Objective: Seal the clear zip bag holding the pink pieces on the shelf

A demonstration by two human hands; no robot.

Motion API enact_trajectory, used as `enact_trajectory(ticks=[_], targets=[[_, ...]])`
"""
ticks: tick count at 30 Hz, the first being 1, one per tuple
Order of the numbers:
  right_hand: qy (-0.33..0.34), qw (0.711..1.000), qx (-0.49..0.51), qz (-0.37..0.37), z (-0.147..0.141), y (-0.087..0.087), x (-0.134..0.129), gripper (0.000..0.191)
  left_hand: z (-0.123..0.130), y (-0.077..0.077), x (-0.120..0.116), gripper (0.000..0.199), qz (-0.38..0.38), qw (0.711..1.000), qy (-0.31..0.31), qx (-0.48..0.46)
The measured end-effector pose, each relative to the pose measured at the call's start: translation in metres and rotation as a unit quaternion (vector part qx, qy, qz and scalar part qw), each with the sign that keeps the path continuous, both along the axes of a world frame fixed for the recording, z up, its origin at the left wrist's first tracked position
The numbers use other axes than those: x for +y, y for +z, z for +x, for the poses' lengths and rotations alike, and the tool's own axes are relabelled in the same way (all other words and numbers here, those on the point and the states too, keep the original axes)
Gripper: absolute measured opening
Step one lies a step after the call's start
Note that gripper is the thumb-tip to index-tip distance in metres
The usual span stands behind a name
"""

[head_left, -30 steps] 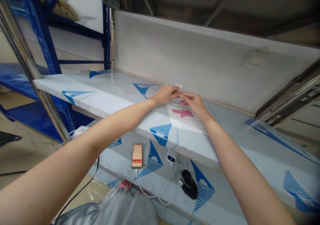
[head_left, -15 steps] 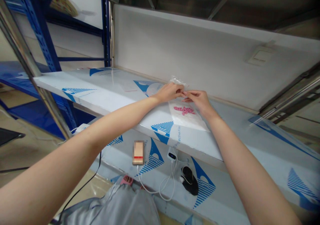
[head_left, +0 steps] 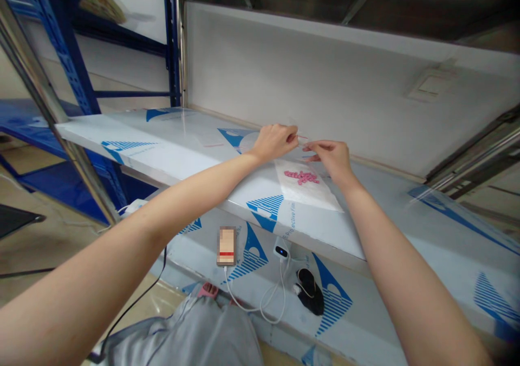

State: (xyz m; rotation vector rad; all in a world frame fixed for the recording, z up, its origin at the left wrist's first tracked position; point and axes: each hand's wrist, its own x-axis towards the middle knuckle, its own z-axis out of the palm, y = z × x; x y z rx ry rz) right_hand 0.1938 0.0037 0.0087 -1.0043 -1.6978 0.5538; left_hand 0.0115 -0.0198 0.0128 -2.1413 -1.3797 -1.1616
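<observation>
On the film-covered shelf [head_left: 195,163] lies a white sheet [head_left: 309,195] with a small heap of pink pieces [head_left: 301,177]. My left hand [head_left: 278,140] is curled just behind the sheet, its fingers pinching the edge of a small clear plastic bag [head_left: 301,138] with a reddish line along it. To the right, my right hand [head_left: 331,155] has its thumb and fingers pinched together near the bag's other side. What its fingertips hold is too small to make out.
A phone [head_left: 226,246] with a white cable, a white device [head_left: 281,248] and a black object [head_left: 309,292] rest on the lower shelf. Metal posts [head_left: 182,57] and a blue rack [head_left: 69,46] stand at left. A dark shelf [head_left: 300,8] hangs overhead.
My hands have moved slightly apart, the right one going right. The crinkled clear plastic behind my left hand no longer stands out, and a reddish line now shows between the hands.
</observation>
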Motion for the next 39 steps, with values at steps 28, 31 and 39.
enact_trajectory(ticks=[28, 31, 39], targets=[[0.057, 0.998, -0.008, -0.025, -0.005, -0.002, -0.003, 0.014, -0.007, -0.003, 0.01, 0.061, 0.087, 0.966, -0.081, 0.23], [0.068, 0.997, -0.014, -0.036, -0.005, -0.003, -0.003, 0.018, -0.006, -0.004, 0.009, 0.057, 0.086, 0.966, -0.082, 0.227], [0.063, 0.996, -0.029, -0.058, -0.002, -0.004, 0.002, 0.026, -0.005, -0.004, 0.008, 0.052, 0.088, 0.967, -0.074, 0.229]])
